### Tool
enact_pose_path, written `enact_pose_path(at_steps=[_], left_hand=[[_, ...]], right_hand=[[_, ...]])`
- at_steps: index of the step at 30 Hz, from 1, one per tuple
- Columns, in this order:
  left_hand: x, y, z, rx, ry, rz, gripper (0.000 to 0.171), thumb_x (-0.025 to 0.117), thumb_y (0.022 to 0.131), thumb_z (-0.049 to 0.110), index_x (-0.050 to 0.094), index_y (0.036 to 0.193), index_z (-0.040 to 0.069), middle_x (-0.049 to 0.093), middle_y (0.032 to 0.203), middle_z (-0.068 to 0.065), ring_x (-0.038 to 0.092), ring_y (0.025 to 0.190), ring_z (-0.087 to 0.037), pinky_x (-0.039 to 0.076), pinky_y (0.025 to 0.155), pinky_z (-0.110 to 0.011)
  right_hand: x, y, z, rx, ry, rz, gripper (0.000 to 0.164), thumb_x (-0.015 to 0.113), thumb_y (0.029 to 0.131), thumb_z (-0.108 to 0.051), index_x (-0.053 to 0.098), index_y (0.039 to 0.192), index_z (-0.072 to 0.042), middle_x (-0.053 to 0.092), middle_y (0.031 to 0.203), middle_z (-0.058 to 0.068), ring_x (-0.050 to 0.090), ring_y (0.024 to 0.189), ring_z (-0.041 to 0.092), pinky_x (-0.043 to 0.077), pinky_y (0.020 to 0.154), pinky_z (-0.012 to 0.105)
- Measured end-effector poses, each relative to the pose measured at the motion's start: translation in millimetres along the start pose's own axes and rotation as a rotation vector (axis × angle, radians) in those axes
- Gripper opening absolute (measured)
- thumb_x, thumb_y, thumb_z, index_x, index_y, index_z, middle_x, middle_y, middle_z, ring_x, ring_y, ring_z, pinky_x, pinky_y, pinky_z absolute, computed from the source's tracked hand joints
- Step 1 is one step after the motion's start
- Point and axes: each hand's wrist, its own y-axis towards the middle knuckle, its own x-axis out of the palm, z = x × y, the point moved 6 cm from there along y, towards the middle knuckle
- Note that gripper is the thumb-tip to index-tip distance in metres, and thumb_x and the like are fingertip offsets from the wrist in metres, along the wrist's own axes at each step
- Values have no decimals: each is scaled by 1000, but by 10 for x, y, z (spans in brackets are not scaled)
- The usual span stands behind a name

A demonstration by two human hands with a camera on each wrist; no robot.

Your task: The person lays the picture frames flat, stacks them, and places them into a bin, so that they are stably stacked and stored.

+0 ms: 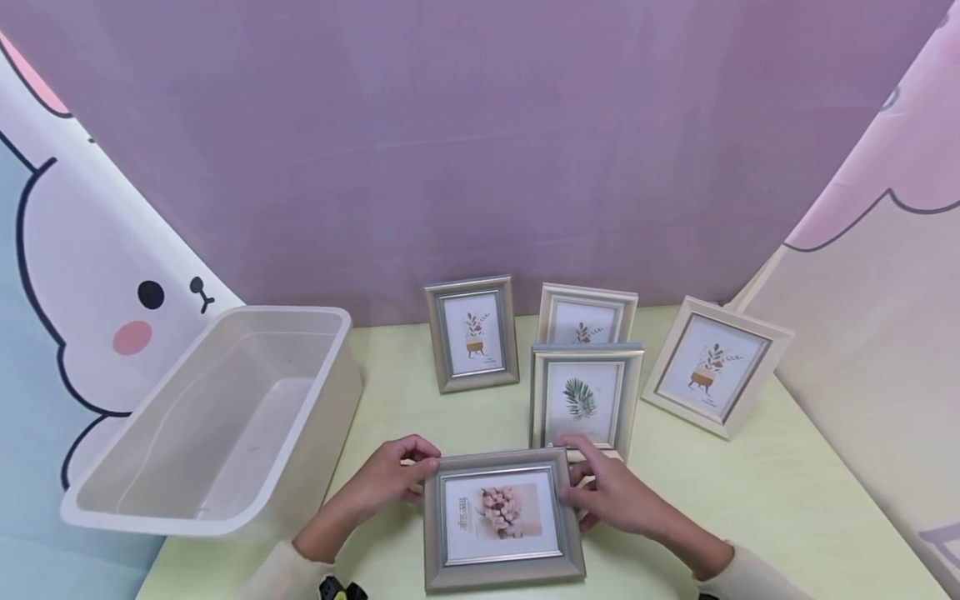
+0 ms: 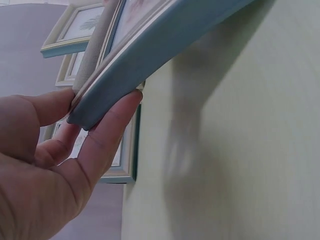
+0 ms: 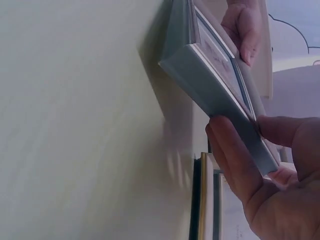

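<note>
A grey-brown picture frame [image 1: 504, 575] with a pink flower print lies sideways between both hands, near the table's front. My left hand [image 1: 392, 477] pinches its upper left corner, thumb on the face and fingers beneath, as the left wrist view also shows. On the opposite side my right hand [image 1: 611, 492] grips the edge, its thumb [image 3: 280, 131] on the front and fingers [image 3: 232, 155] underneath. Both wrist views show the frame tilted and raised off the table, with a shadow below. Right behind it stands a frame with a green leaf print [image 1: 581, 400].
A deep whitish plastic bin [image 1: 330, 392] stands at the left. Farther back are a grey-brown frame [image 1: 474, 333] with a plant print, a cream frame [image 1: 588, 292] partly hidden by the leaf one, and another cream frame [image 1: 716, 367] leaning at right. A purple curtain [image 1: 480, 150] hangs behind.
</note>
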Motion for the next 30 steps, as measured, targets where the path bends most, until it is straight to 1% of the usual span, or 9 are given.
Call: enact_pose_path(at_steps=[5,9,16,21,25,30], left_hand=[[29,-9,-61,-13,0,-18,20,64,100,13,65,113,-2,59,105,-13,65,82,-18,64,69,-38],[47,-13,-90,-21,20,-47,17,65,100,13,66,110,-1,59,101,-11,64,82,-18,64,69,-37],[75,40,-104,8,150,-73,14,69,97,16,70,103,4,65,88,-6,63,74,-17,60,62,-32],[108,75,-148,19,228,-93,12,71,96,18,72,99,7,67,83,-3,64,67,-15,58,60,-30],[124,82,-172,22,271,-84,10,72,94,18,74,97,9,69,83,-1,65,65,-14,57,58,-29],[124,110,-141,84,406,-59,7,73,92,18,77,91,12,70,74,2,61,60,-11,51,54,-25]], right_hand=[[21,13,34,4,18,13,60,66,97,-8,35,149,-9,68,95,18,73,71,22,63,58,40],[26,29,59,14,-33,42,57,69,95,-8,42,145,-6,70,92,15,72,67,20,63,58,36],[7,50,75,25,-205,109,51,74,91,-12,54,136,-1,71,88,8,70,62,15,59,54,26],[30,50,98,36,-246,113,42,75,88,-9,61,126,3,67,84,5,68,59,13,57,52,24],[60,53,116,38,-288,113,41,75,87,-7,62,124,4,65,82,2,67,58,11,55,51,23],[67,75,130,36,-345,132,42,76,86,-8,63,124,3,65,80,-2,62,55,6,52,51,22]])
